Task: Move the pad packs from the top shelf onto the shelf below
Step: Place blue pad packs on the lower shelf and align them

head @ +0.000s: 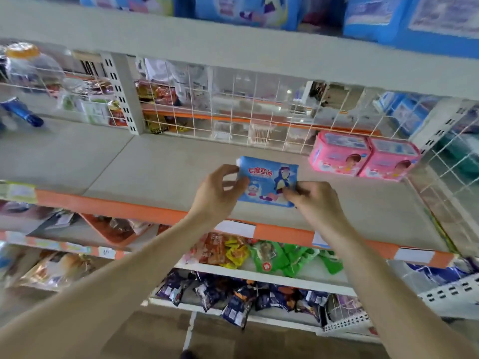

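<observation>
1 blue pad pack [268, 181] (cartoon print) face-up over lower shelf [155, 164]; more blue packs [246, 11] on top shelf [233, 45].

A wire grid [259, 110] spans the middle, toward 12 o'clock, with blurred goods behind it. A slotted post [121, 94] stands at 10 o'clock. At 9 to 10 o'clock a clear bottle [28, 66] with an orange cap stands above a blue bottle [23, 112] lying on its side. An orange tray [108, 231] sits at 8 o'clock, with bread bags [57, 268] below it. Toward 6 o'clock lie red and yellow snack packets [223, 250], with green packets [282, 257] just beside them at 5 o'clock and dark purple packets [233, 299] underneath.
</observation>
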`<action>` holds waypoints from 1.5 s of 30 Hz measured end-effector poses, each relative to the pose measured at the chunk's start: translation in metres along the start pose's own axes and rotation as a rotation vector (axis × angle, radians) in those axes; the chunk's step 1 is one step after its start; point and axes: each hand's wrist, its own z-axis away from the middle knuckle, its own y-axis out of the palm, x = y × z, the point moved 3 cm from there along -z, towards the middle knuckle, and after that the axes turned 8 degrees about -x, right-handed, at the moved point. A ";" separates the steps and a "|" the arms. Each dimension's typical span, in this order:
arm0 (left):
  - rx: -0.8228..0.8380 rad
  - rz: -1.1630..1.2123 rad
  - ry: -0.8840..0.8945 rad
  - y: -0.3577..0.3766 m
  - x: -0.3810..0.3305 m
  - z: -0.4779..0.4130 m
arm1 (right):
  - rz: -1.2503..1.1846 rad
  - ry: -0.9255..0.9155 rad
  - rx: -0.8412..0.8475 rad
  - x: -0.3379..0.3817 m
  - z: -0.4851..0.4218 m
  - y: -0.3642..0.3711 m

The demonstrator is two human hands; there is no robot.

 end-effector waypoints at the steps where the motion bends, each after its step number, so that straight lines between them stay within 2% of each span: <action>1: -0.013 -0.007 -0.016 -0.003 0.007 -0.012 | 0.009 -0.013 -0.010 0.005 -0.009 0.010; 5: -0.022 -0.172 0.083 -0.019 0.026 -0.051 | 0.049 -0.073 -0.094 0.021 -0.040 0.041; 8: -0.025 -0.303 0.079 -0.026 0.038 -0.080 | 0.007 -0.099 -0.151 0.025 -0.057 0.058; 12: -0.022 -0.264 -0.027 -0.016 0.053 -0.112 | -0.023 -0.067 -0.194 0.015 -0.078 0.078; 15: -0.029 -0.246 -0.018 -0.003 0.063 -0.130 | -0.034 -0.102 -0.202 0.004 -0.098 0.090; 26: -0.124 -0.236 0.011 0.029 0.091 -0.183 | -0.161 -0.110 0.008 -0.032 -0.157 0.122; 31: -0.084 -0.218 0.030 0.043 0.092 -0.192 | -0.230 -0.082 0.055 -0.033 -0.174 0.130; 37: 0.028 -0.263 0.034 0.036 0.093 -0.190 | -0.153 -0.027 0.094 -0.033 -0.179 0.128; 42: -0.005 -0.316 0.092 0.020 0.083 -0.166 | -0.054 0.068 0.055 -0.033 -0.154 0.111; 45: 0.032 -0.361 0.143 0.007 0.075 -0.144 | 0.006 0.040 0.030 -0.022 -0.126 0.094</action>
